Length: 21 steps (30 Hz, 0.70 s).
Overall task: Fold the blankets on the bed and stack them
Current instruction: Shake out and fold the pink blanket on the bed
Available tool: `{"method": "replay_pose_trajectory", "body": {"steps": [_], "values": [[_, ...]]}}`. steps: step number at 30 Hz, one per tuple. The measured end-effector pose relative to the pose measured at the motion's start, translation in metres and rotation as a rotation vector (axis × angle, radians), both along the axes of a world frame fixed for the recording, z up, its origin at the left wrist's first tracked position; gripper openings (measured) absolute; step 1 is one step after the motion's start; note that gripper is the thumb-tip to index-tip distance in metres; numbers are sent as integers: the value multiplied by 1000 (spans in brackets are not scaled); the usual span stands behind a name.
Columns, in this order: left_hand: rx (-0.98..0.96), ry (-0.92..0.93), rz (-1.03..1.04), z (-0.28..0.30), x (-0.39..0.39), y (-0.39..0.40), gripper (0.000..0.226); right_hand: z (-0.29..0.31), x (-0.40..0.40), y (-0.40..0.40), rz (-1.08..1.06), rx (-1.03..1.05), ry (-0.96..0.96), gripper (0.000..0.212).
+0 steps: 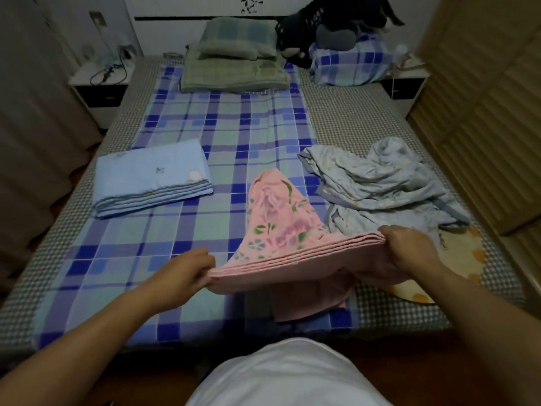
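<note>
So I'm holding the pink blanket (281, 230) stretched between both hands near the foot of the bed (351, 124), left hand (191, 269) pinching one end of the layered edge and right hand (408, 247) gripping the other, so its long axis is running left to right in front of me. The folded blue blanket (152, 177) is sitting off to the far left, nearer my left hand, so I'm guessing the pink one is heading that way. The crumpled pale blanket (386, 183) is lying just beyond my right hand, not folded yet.
</note>
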<state>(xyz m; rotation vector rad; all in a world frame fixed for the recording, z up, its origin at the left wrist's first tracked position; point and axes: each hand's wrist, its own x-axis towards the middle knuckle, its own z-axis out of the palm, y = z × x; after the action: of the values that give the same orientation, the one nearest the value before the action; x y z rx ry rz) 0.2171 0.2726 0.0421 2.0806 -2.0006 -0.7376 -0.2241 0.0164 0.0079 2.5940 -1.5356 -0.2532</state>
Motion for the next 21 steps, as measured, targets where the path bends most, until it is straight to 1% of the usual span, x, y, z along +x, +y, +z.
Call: {"method": "replay_pose_trajectory", "body": {"steps": [1,2,3,4,5,6,8,10,11,12,13,14,15,16,17,19,21], "values": [[-28,157,167,-9,2,7,16,-3,-3,6,72,-21,-50,29],[-8,364,388,-20,2,14,10,-6,-6,16,159,-30,-100,33],[82,585,626,-34,1,24,10,-9,-7,27,256,-21,-141,38],[258,791,839,-48,-3,34,13,-14,-8,40,340,19,-152,45],[455,954,1009,-62,-9,48,17,-19,-7,53,399,71,-151,53],[607,1061,1127,-79,-15,65,21,-23,-4,66,406,132,-139,59],[763,1190,1233,-106,-28,96,32,-31,-4,82,317,232,-157,66],[781,1252,1299,-124,-39,114,44,-46,-9,92,258,302,-124,86],[751,1275,1337,-125,-43,116,42,-54,-12,97,252,335,-102,95],[695,1280,1382,-126,-43,114,35,-62,-14,101,247,359,-86,96],[628,1269,1407,-124,-43,108,28,-71,-16,106,239,370,-79,91],[572,1257,1407,-122,-42,100,28,-77,-13,111,217,386,-66,80],[547,1227,1395,-119,-40,91,35,-82,-10,114,191,400,-72,67],[539,1149,1386,-119,-38,82,40,-83,-4,117,161,419,-66,55],[515,1048,1391,-118,-36,72,40,-85,2,118,136,433,-51,47],[507,907,1395,-122,-29,58,26,-88,13,120,113,390,-41,42],[603,864,1396,-124,-19,54,12,-93,13,126,108,287,-80,31]]}}
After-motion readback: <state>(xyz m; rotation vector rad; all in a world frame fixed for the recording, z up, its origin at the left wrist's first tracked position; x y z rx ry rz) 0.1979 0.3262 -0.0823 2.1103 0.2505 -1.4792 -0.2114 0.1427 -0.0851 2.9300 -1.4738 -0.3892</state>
